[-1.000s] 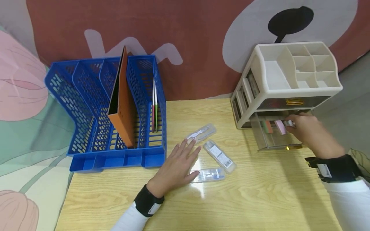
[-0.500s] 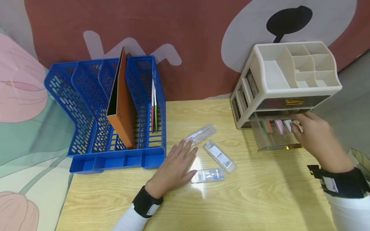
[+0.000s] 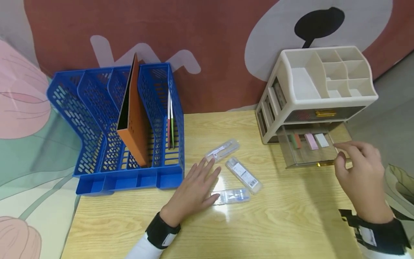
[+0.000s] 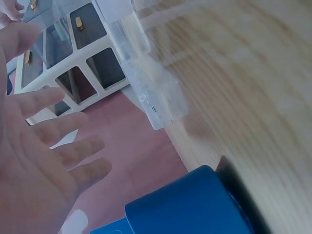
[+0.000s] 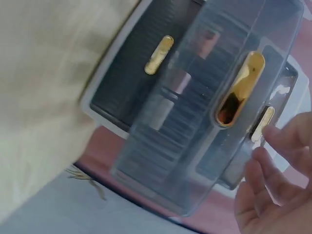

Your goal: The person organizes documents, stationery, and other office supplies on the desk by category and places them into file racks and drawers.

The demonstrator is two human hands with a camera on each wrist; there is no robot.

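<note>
My left hand lies with spread fingers over the table, its fingertips by three clear plastic cases. One slim case is past the fingertips, a case with a barcode label lies to the right, and another case is near the thumb. At the drawer unit, a clear drawer is pulled out. Inside it sit a green-and-orange block, a pink block and a white block. Beside the drawer's front right corner, my right hand has loosely bent fingers and holds nothing.
To the left stands a blue slotted file rack with an orange folder and thin booklets in it. A patterned cloth hangs behind the wooden table.
My right hand has drawn back out of the drawer, toward me and to the right, leaving the white block in plain sight. The left hand stays nearly still.
</note>
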